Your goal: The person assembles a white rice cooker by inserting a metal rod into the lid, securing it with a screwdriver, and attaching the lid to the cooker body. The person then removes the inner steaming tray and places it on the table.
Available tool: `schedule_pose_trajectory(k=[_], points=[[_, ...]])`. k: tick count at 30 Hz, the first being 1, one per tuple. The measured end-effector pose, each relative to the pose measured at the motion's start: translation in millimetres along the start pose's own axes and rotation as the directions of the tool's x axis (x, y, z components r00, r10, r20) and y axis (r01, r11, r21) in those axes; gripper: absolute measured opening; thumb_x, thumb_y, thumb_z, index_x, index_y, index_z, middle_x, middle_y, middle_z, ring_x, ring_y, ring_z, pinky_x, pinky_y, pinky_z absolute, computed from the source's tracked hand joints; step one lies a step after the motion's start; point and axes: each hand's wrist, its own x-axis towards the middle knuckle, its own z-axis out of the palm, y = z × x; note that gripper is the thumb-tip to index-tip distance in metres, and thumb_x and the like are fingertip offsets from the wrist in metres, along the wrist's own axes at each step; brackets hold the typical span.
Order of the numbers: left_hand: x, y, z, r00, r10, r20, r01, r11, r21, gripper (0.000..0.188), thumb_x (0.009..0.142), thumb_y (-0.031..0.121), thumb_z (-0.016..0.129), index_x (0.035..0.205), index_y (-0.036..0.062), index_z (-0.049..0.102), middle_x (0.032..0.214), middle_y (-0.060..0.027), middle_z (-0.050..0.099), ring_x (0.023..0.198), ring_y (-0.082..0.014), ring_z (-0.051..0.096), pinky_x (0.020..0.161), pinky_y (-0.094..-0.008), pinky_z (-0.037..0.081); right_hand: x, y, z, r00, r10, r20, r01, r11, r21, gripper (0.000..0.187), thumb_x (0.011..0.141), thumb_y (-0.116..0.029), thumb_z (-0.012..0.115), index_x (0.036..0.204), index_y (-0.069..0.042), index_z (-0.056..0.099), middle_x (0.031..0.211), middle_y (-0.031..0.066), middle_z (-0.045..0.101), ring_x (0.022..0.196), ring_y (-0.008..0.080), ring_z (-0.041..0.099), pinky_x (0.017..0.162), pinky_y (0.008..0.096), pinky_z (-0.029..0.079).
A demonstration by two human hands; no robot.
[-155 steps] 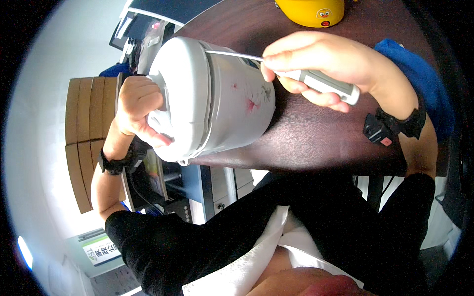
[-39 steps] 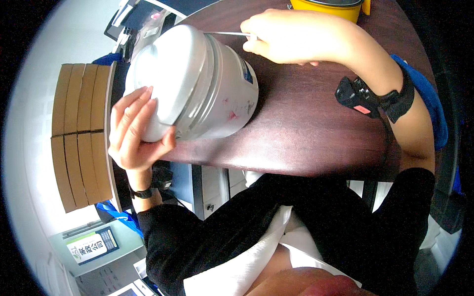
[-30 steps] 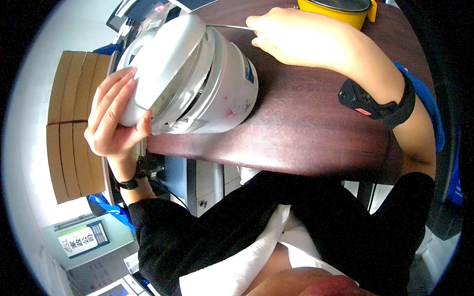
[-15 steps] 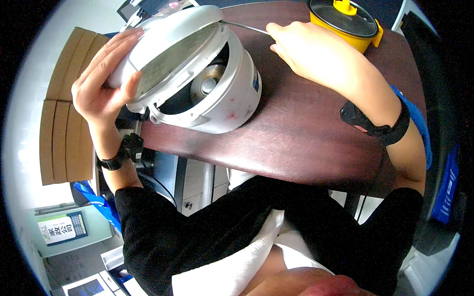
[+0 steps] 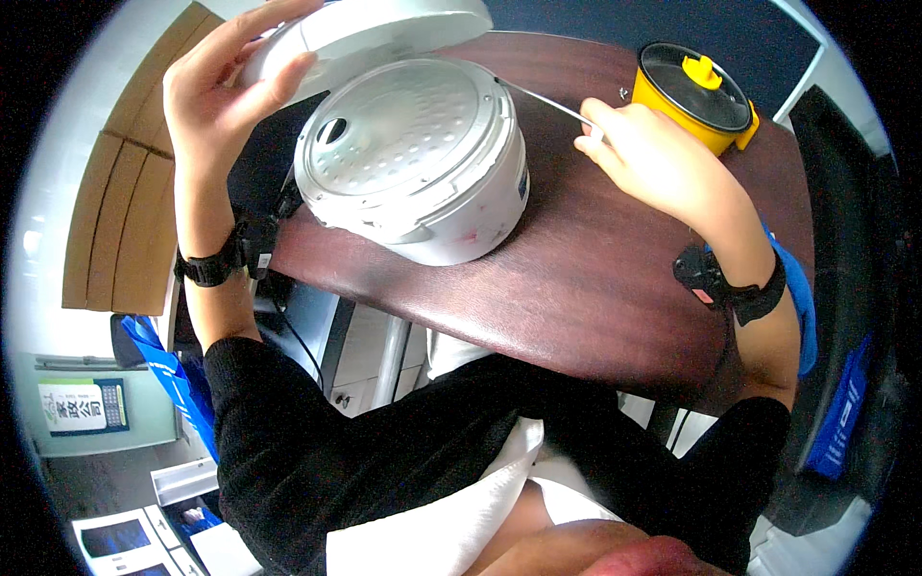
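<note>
A white rice cooker (image 5: 475, 216) stands on the table with its lid in two layers. The dimpled metal lid plate (image 5: 408, 120), with a dark oval hole, lies over the cooker's mouth and hides the inside. My left hand (image 5: 230, 91) grips the smooth white outer lid cover (image 5: 384, 27), thumb below, and holds it tilted up above the plate at the far side. My right hand (image 5: 648, 154) is closed around a thin metal-shafted tool (image 5: 545, 99). Its tip is at the plate's right rim, and its handle is mostly hidden in my fingers.
A yellow pot (image 5: 677, 115) with a dark lid and yellow knob stands at the back right of the dark brown table (image 5: 595, 278). Cardboard boxes (image 5: 125, 226) rise at the left. A dark cable (image 5: 303, 341) hangs by the table's left edge.
The tilted lid plate has come down over the cooker's mouth, covering the inside. The outer cover stays raised in my left hand, now apart from the plate. The tool's tip remains near the rim.
</note>
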Motion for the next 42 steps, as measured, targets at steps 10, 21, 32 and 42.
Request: schedule_pose_trajectory(k=[10, 21, 32, 42], points=[[-3, -5, 3, 0.974, -0.111, -0.2, 0.117, 0.993, 0.02, 0.051, 0.072, 0.03, 0.076, 0.109, -0.004, 0.065, 0.094, -0.0148, 0.07, 0.083, -0.0191, 0.068, 0.071, -0.0281, 0.055, -31, 34, 18, 0.972, 0.231, 0.032, -0.233, 0.971, 0.051, 0.019, 0.09, -0.019, 0.058, 0.094, -0.001, 0.055, 0.08, 0.021, 0.062, 0.081, 0.0354, 0.064, 0.071, 0.0403, 0.048], [15, -17, 0, 0.992, -0.005, -0.125, 0.014, 0.997, 0.072, 0.054, 0.07, 0.036, 0.08, 0.1, -0.0072, 0.067, 0.085, -0.019, 0.07, 0.076, -0.023, 0.069, 0.068, -0.0294, 0.057, -38, 34, 48, 0.998, 0.056, 0.015, -0.048, 0.937, -0.346, 0.046, 0.082, -0.015, 0.062, 0.123, -0.002, 0.048, 0.112, 0.0203, 0.054, 0.108, 0.0356, 0.052, 0.094, 0.0455, 0.041], [15, -16, 4, 0.986, 0.053, -0.155, -0.05, 0.998, 0.025, 0.053, 0.071, 0.04, 0.08, 0.095, -0.006, 0.068, 0.069, -0.0124, 0.068, 0.058, -0.0139, 0.064, 0.052, -0.023, 0.051, 66, -113, 26, 0.83, -0.545, -0.122, 0.535, 0.838, -0.102, 0.067, 0.071, -0.042, 0.073, 0.123, -0.006, 0.053, 0.125, 0.0182, 0.054, 0.117, 0.034, 0.051, 0.1, 0.0437, 0.04], [19, -21, -7, 0.987, 0.001, -0.163, -0.008, 0.999, -0.042, 0.048, 0.074, 0.041, 0.079, 0.092, -0.003, 0.072, 0.068, -0.0117, 0.068, 0.057, -0.0141, 0.063, 0.053, -0.0234, 0.049, 64, -98, 18, 0.758, -0.652, -0.032, 0.645, 0.755, -0.117, 0.059, 0.072, -0.042, 0.068, 0.117, -0.004, 0.059, 0.122, 0.0133, 0.058, 0.115, 0.03, 0.053, 0.1, 0.0445, 0.041]])
